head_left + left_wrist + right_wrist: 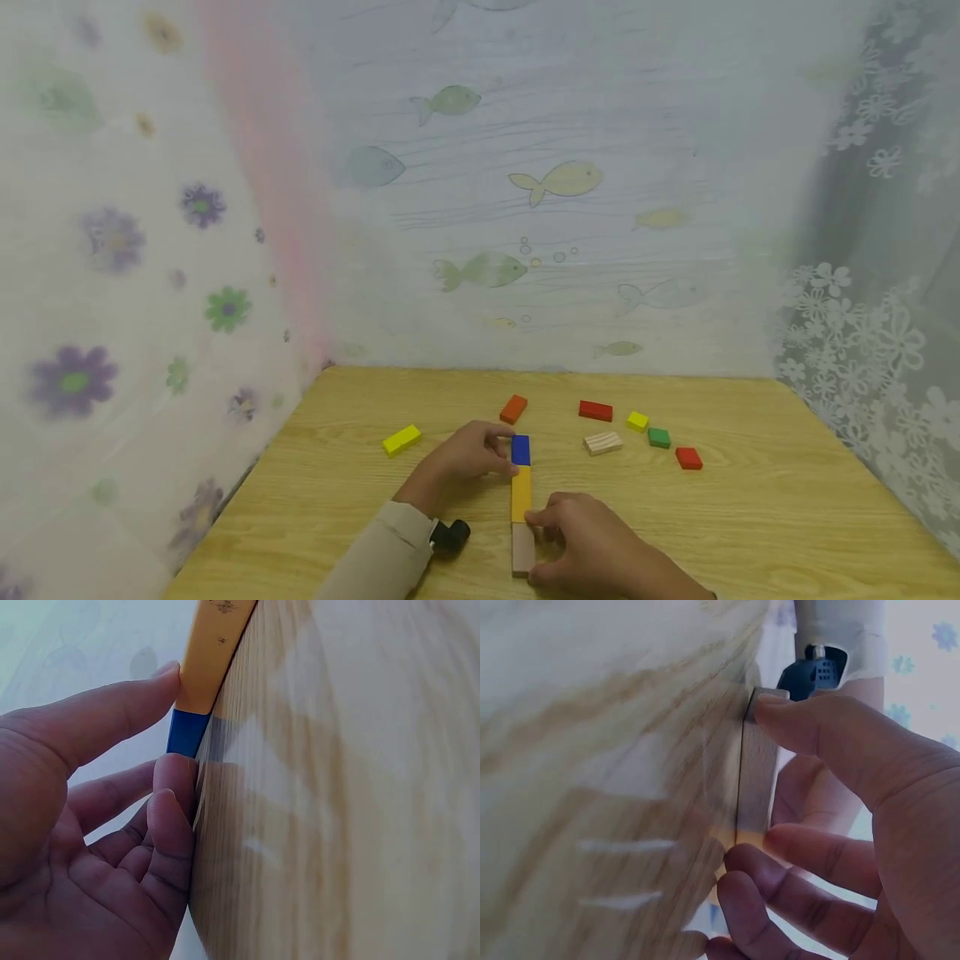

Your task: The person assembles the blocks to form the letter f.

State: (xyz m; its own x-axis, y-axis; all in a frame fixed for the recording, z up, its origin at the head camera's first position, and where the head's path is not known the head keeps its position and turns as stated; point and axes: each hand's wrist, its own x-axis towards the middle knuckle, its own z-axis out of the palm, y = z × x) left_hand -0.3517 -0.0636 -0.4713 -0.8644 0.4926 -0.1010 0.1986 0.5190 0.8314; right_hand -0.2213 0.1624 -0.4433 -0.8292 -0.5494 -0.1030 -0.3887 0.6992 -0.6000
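Observation:
Three blocks lie end to end in a straight row on the table: a blue block (521, 450) farthest away, an orange-yellow block (521, 493) in the middle and a plain wooden block (523, 548) nearest. My left hand (471, 450) pinches the blue block's end of the row. Its index finger is at the far end, and its thumb (142, 705) touches the orange-yellow block's side near the joint. From the right, my right hand (592, 537) grips the plain wooden block lengthwise, thumb (795, 720) at the near end and fingers by the orange-yellow joint.
Beyond the row lie an orange block (513, 409), a red block (596, 410) and a pale grooved block (603, 443). A yellow block (402, 440) is at the left. Small yellow (637, 421), green (659, 437) and red (688, 458) blocks sit at the right. Patterned curtains (570, 333) border the table.

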